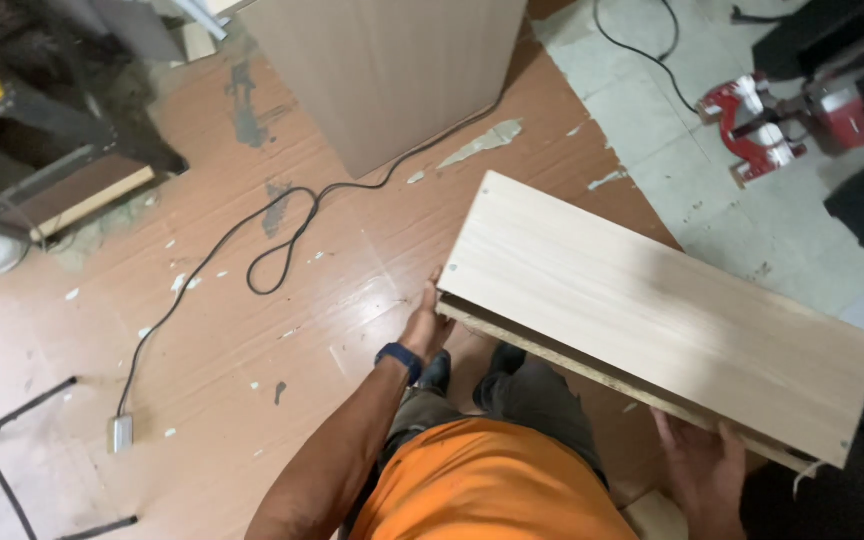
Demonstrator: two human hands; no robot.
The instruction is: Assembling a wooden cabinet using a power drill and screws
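1. Left hand (424,325): fingers curled on the near-left corner of the pale wooden panel box (652,310).
2. Right hand (704,462): gripping its lower right edge from beneath.
3. Held tilted above the cardboard-covered floor (252,340), near a black cable (282,240).

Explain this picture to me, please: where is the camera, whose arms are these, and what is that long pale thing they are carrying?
The camera sits on a person's head and looks down, so you see their own orange shirt and both arms. No machine is at work here. The hands hold a long pale wooden panel, seemingly the face of a shallow box: the left hand grips its near left corner, and the right hand supports the lower edge near the right end. Below is a brown board-covered floor with a black cable looping across it. A taller wooden cabinet stands beyond, and a red power tool lies on the grey floor at the upper right.
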